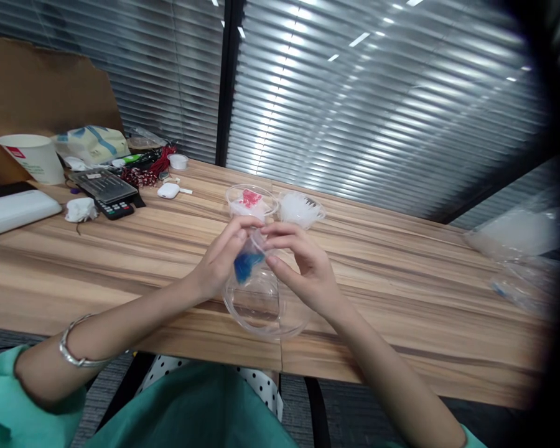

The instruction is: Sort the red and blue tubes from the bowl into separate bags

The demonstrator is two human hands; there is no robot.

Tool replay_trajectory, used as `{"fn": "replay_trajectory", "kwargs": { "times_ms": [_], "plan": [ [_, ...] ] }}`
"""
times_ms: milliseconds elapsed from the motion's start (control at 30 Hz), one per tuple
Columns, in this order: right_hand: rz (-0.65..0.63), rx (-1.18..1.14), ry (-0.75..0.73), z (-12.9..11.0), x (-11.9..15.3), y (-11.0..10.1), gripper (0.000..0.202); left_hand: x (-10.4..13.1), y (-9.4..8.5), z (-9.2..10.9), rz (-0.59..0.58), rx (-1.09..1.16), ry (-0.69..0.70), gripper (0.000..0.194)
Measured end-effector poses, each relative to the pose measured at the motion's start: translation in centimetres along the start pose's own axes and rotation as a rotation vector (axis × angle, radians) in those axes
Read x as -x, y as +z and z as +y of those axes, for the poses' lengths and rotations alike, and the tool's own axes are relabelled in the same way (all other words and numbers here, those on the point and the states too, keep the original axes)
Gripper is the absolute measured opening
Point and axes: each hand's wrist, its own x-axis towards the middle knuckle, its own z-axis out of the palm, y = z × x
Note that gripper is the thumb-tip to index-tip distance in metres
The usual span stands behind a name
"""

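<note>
My left hand (221,255) and my right hand (305,264) meet in front of me, fingers closed around the top of a small clear plastic bag. Something blue sits in the lower part of this plastic bag (247,264); what it is I cannot make out. Directly below stands a round clear plastic bowl (254,325), see-through to the wood grain. Just beyond my fingers are a clear round container (236,202) with white and red contents, and another clear container (301,210) filled with white, shredded-looking material.
On the left of the wooden table (401,311) stand a paper cup (40,163), a screwdriver set (105,185), a remote (116,208), a white earbud case (168,190) and red-and-black wires (161,163). Clear plastic bags (518,233) lie at the far right. Window blinds rise behind.
</note>
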Motion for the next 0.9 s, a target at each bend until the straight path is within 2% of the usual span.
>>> {"fn": "replay_trajectory", "kwargs": {
  "times_ms": [133,233,467,700,800,900],
  "plan": [
    [0.145,-0.007,0.097,0.4,0.0,0.2,0.015,-0.4,0.2,0.4,0.056,0.003,-0.031,0.021],
    [0.191,-0.051,0.178,0.8,0.1,0.6,0.019,-0.6,0.4,0.4,0.106,0.045,-0.010,0.015],
    [0.362,-0.103,0.181,1.0,0.3,1.1,0.024,-0.7,0.0,0.1,0.133,-0.035,0.011,0.015],
    [0.375,-0.071,0.181,1.1,0.3,1.3,0.018,-0.8,-0.2,0.3,0.133,-0.182,0.048,0.019],
    [0.354,-0.053,0.196,1.3,0.3,1.2,0.017,-0.8,-0.2,0.3,0.130,-0.139,0.029,0.021],
    [0.267,0.023,0.212,1.0,0.0,0.4,0.027,-1.2,-0.3,0.3,0.145,-0.039,-0.042,0.022]
  ]
}}
